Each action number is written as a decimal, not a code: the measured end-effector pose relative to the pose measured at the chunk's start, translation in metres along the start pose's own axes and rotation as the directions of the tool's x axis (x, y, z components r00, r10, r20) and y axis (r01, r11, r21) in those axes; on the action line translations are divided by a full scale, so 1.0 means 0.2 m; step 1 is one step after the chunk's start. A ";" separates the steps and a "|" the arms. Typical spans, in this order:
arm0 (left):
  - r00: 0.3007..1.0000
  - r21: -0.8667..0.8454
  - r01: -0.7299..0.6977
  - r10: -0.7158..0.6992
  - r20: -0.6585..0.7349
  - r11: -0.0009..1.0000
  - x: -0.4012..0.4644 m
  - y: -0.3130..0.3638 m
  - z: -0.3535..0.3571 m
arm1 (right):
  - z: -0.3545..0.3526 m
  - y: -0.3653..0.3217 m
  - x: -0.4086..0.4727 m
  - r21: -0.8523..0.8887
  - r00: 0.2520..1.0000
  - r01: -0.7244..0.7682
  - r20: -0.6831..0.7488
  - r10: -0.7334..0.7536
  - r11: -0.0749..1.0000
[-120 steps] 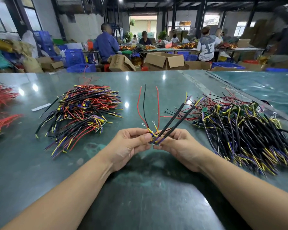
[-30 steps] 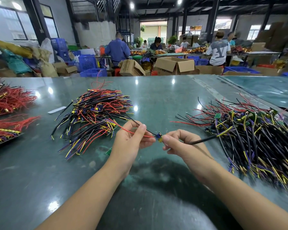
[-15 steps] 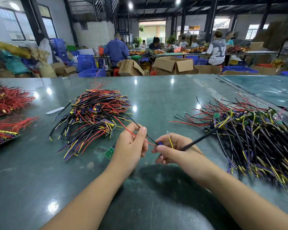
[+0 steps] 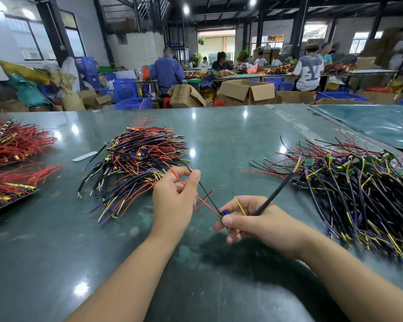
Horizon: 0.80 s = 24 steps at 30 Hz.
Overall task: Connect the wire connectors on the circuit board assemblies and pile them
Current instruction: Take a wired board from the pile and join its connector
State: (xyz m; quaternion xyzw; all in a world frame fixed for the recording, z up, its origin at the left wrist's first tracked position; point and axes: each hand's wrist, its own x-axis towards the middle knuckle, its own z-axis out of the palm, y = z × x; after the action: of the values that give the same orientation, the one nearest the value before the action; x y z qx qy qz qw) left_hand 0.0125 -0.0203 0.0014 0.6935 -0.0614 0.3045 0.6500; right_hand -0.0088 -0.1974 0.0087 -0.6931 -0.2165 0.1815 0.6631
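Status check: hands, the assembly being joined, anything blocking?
Left hand pinching red and black wires. Right hand grip on blue connector and black cable. Piles either side, nothing in the way.

Red and black wires are pinched by the left hand; a blue connector, seemingly, is gripped by the right hand

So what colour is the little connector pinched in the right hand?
Blue connector, seen in the head view, at the right hand's thumb tip.

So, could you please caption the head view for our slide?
Right hand pinches a blue connector; left hand holds its red and black wires.
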 end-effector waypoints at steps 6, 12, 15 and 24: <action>0.998 0.015 0.003 -0.002 -0.065 1.000 0.03 0.00 -0.03 | -0.02 0.01 0.00 -0.037 0.999 -0.016 0.047 0.018 0.999; 0.994 0.007 0.019 -0.018 -0.106 1.000 0.07 -0.03 -0.06 | -0.02 0.00 -0.01 -0.050 0.996 -0.021 0.082 0.025 0.999; 0.992 0.069 -0.018 0.027 -0.125 0.997 0.07 -0.04 -0.06 | -0.03 0.00 -0.01 -0.037 0.995 -0.033 0.097 0.037 0.999; 0.979 -0.146 0.093 -0.117 -0.166 0.985 0.09 -0.01 -0.07 | -0.01 0.02 0.00 0.021 0.999 -0.015 -0.036 0.016 1.000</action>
State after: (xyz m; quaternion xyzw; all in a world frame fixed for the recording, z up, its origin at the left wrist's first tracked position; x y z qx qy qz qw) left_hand 0.0242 -0.0010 0.0077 0.6200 0.0117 0.3241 0.7145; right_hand -0.0073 -0.1997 0.0045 -0.6910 -0.1972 0.1766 0.6726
